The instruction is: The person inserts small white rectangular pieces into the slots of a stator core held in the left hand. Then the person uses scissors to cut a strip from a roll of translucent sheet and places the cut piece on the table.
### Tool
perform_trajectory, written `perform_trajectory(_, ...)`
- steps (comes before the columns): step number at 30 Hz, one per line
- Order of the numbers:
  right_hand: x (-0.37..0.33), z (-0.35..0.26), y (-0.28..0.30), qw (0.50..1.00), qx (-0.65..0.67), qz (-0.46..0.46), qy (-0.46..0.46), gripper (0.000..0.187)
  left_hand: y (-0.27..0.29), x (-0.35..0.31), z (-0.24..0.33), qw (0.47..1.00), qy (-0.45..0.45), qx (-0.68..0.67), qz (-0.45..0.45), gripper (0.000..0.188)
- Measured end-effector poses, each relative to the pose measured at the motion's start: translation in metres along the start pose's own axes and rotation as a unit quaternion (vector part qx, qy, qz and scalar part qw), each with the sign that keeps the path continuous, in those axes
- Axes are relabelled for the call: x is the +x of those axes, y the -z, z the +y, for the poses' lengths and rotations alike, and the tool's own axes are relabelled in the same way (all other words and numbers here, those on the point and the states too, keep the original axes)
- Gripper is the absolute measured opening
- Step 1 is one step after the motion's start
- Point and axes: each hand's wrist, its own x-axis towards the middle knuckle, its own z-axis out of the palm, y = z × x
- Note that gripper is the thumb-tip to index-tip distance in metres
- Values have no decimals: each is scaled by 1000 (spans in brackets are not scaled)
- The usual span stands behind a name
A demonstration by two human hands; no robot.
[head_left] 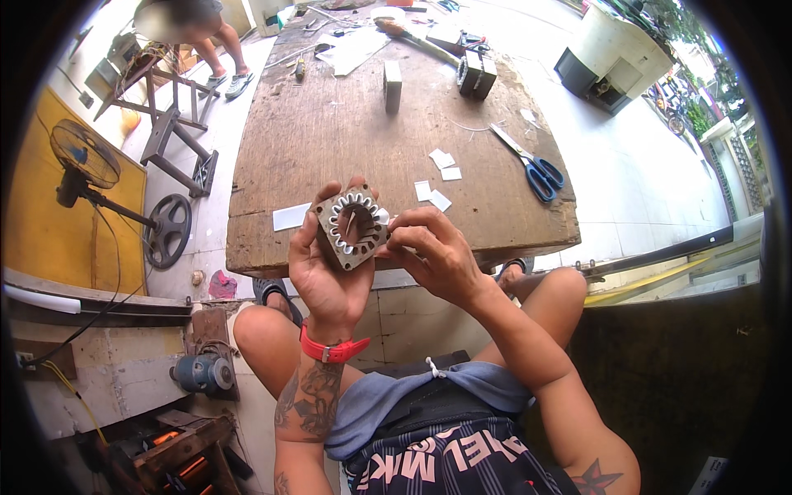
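My left hand (330, 285) is wrapped around a square metal stator core (363, 234), held tilted above the near edge of the table. Looped white liners line the slots around its round bore. At the core's right side, my right hand (436, 247) is closed in a pinch, with a small white slip (382, 216) showing beside the fingertips. The tips partly hide that slip. Several cut white slips (424, 190) lie on the wood just beyond my right hand. A longer white strip (290, 217) rests left of the core.
Blue-handled scissors (542, 175) lie on the wooden table (305, 140) at right. Farther back are an upright metal block (392, 87), another dark core (476, 76) and a wooden-handled tool (421, 43). A fan (87, 157) stands at left. Another person (198, 29) is at far left.
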Motion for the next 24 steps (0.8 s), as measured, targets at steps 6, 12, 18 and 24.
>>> perform_trajectory(6, 1, 0, 1, 1000, -16, -21, 16, 26, 1, 1, 0, 1000, -3, 7, 1, 51)
perform_trajectory(12, -4, 1, 0, 999, -14, -32, -25, 23, 2, 1, 0, 1000, -8, 24, 9, 48)
perform_trajectory(18, -1, 3, 14, 998, -25, -26, -45, 22, 4, 4, 1, 998, -29, 57, 20, 46)
perform_trajectory(24, 9, -1, 7, 997, -77, 7, 27, 37, 5, 5, 0, 998, -26, 52, 16, 45)
